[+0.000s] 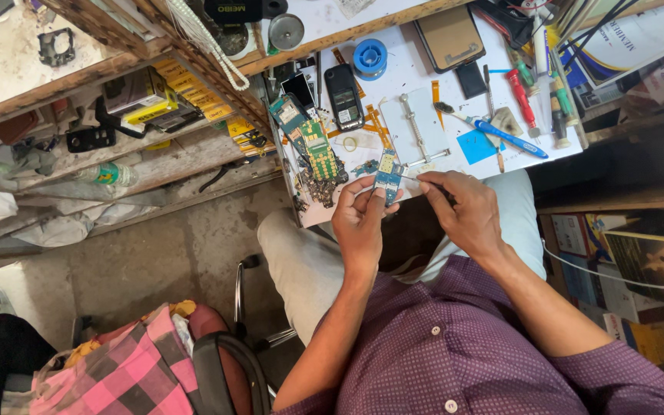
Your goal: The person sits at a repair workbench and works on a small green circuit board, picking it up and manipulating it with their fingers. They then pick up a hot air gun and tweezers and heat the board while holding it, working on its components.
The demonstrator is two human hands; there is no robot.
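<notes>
The thin tool (424, 183) is mostly hidden in the right hand (463, 211), its grip pinching it. The left hand (360, 219) pinches a small blue circuit board (386, 177) upright over the surface's (413, 73) near edge.

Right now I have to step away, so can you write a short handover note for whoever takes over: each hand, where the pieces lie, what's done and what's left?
Left hand: grips the small blue phone circuit board at the front edge of the white workbench.
Right hand: pinches a thin dark metal probe tool, tip at the board's right edge.
On the bench: a green circuit board to the left, a black keypad phone behind, a blue-handled toothbrush to the right, a blue spool farther back.
Done: the board is out of any casing and in hand.
Left: the probing looks under way; its result cannot be told.
</notes>
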